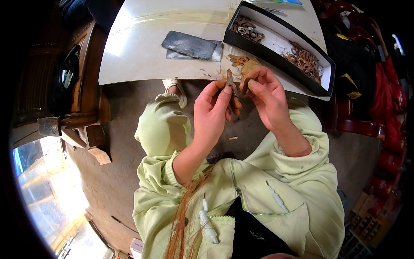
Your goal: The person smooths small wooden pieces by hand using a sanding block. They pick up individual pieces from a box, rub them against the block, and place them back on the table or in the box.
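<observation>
My left hand (212,110) pinches a small flat brown wooden piece (230,80) between thumb and fingers, just below the near edge of the white table (142,56). My right hand (265,93) is close beside it, its fingertips closed on a small brown piece (244,85) that touches or nearly touches the first one. Both hands are held over my lap, in front of light green sleeves. Several similar brown ring-shaped pieces (238,59) lie on the table edge just beyond my hands.
A long black-walled box (276,54) holds several brown wooden rings at both ends. A dark grey flat slab (189,44) lies on the table. Dark wooden furniture (82,99) stands at left, red chairs (388,159) at right. Small wood chips lie on the concrete floor (125,181).
</observation>
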